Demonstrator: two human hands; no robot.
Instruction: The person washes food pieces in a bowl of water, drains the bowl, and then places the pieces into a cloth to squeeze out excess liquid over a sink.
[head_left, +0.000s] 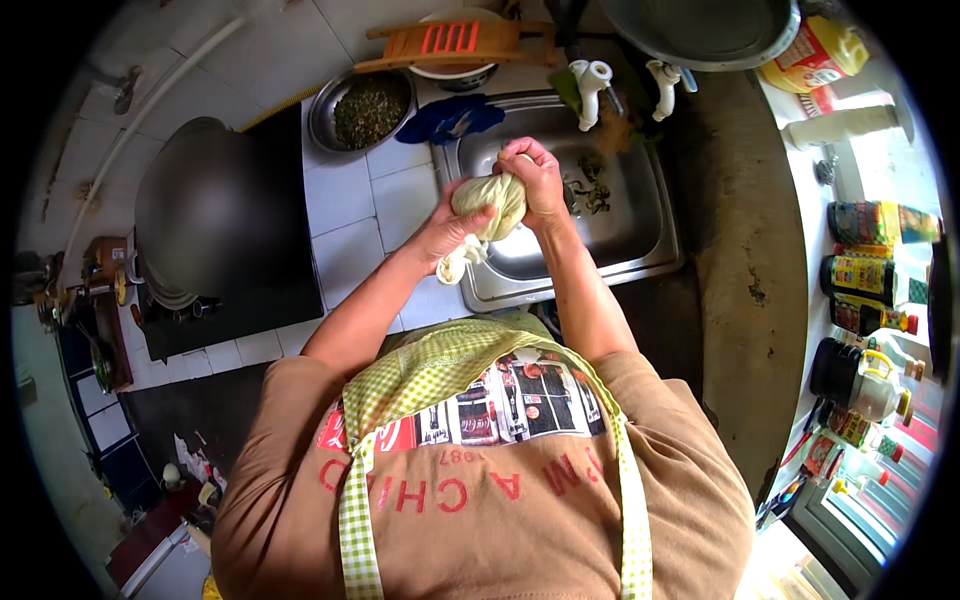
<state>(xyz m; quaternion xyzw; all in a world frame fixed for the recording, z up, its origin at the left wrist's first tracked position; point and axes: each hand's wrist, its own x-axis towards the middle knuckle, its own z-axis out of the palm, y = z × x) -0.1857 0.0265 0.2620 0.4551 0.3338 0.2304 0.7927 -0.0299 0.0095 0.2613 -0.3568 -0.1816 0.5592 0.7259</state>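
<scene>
Both of my hands grip a pale yellow-green cloth bundle (487, 201), rounded and full, over the left part of a stainless steel sink (600, 247). My left hand (451, 229) holds its left and lower side, the thumb across the front, with loose cloth ends hanging below. My right hand (534, 180) clenches the cloth at the upper right. What the bundle contains is hidden. Dark wet leafy scraps (594, 186) lie in the basin. Left of the sink, a metal bowl (321, 120) holds chopped green matter (367, 112).
A blue plastic bag (450, 120) lies at the sink's upper left corner. White taps (592, 94) stand behind the basin. A wooden slicer (450, 43) rests across a basin. At left is a large wok or lid (210, 210); bottles (859, 277) line the right sill.
</scene>
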